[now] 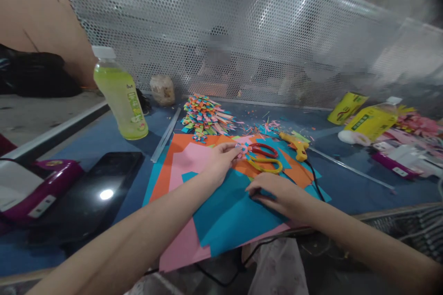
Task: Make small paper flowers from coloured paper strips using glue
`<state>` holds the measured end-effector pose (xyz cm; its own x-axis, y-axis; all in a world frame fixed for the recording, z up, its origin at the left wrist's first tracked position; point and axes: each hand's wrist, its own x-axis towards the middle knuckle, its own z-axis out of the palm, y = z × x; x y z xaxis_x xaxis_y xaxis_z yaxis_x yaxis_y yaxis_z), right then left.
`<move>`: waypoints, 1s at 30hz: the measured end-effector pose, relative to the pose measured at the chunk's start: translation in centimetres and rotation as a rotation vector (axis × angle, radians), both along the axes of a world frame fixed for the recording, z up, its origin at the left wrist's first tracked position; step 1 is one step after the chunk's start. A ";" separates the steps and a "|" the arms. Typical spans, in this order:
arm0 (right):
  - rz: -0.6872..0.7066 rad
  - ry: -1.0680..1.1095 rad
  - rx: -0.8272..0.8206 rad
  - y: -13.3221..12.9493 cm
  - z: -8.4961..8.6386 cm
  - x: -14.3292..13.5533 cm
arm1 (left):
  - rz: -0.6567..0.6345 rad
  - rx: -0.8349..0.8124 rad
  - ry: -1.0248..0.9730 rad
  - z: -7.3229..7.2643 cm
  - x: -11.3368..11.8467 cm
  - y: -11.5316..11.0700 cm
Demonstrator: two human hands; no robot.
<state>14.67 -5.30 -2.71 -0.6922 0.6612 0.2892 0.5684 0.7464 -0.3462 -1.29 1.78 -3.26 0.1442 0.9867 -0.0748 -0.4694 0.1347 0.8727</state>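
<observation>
My left hand (221, 161) pinches a small paper flower (243, 148) with pink and blue in it, above the stack of coloured sheets. My right hand (270, 191) hovers over the teal sheet (228, 212), fingers curled and a gap showing between thumb and fingers, with nothing visible in it. Scissors with one red and one yellow handle (266, 165) lie just beyond my right hand; the flower hides their blades. A heap of folded paper flowers (204, 115) stands behind the sheets. The yellow glue gun (296, 145) rests at their right edge.
On the left are a green drink bottle (121, 99), clear glue sticks (166, 134), a black phone (100, 193) and a purple-white device (44, 189). Paper scraps (268, 126) lie behind the scissors. Toward the right stand a yellow bottle (374, 120) and pink flowers (420, 124). Perforated metal (221, 32) rises behind.
</observation>
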 end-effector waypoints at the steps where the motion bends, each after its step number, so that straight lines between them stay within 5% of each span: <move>1: 0.008 -0.010 -0.013 -0.1 0.1 -0.1 | 0.000 -0.002 -0.001 0.0 0.0 0.0; 7: 0.023 -0.055 -0.024 0.1 0.6 -0.8 | -0.021 0.007 -0.003 -0.2 0.1 0.2; 18: 0.204 -0.264 0.460 0.4 0.2 -1.5 | -0.042 0.022 0.023 -0.2 0.0 0.2; 30: 0.120 -0.138 0.196 0.0 -0.4 -0.3 | -0.019 0.037 0.031 -0.3 -0.1 0.2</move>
<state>14.33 -5.34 -3.14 -0.8042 0.5125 0.3009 0.5034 0.8566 -0.1136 -1.42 1.95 -3.59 0.1614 0.9859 -0.0433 -0.4398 0.1111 0.8912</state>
